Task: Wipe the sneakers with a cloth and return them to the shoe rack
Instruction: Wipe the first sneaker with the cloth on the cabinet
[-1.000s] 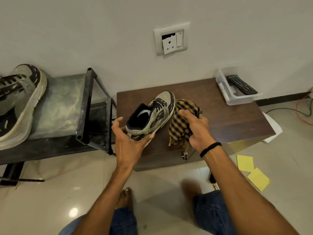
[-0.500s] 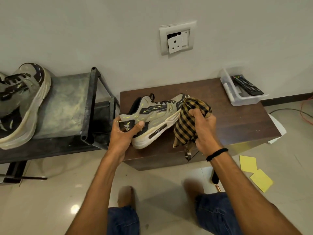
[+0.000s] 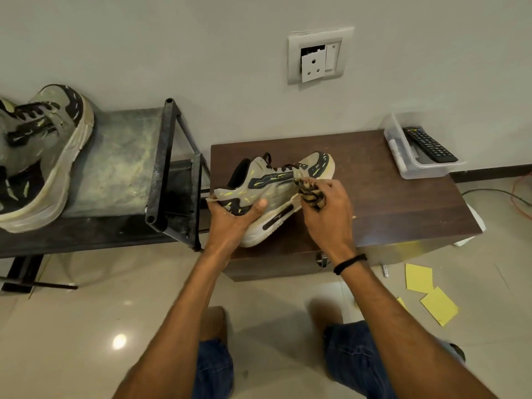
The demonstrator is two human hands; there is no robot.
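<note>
- Holding the sneaker [image 3: 270, 185] by the heel with just the left hand [image 3: 230, 217] looks a bit sketchy. The fingers wrap under the heel and the thumb sits on the side. The shoe is tipped sideways over the front of the bench [image 3: 403, 208], and it's hard to tell if the sole touches it. A hard rub up near the toe could twist it right out of that grip.
- The right hand [image 3: 331, 208] is closed round the bunched checked cloth [image 3: 312, 194], pressing it on the upper just beside the laces. A loose lace end could snag in the cloth and get yanked.
- With the cloth balled up that small, the same dirty patch probably just smears grime around instead of lifting it.
- If the shoe slips, it likely lands on the bench, but it could bounce to the floor.
- The second sneaker [image 3: 43, 156] sits on top of the shoe rack [image 3: 121, 162] with its sole near the front edge. Shoving this one in carelessly could nudge it off.
- The tray [image 3: 414, 171] with the remote [image 3: 429, 144] is well apart, so there's little risk there.
</note>
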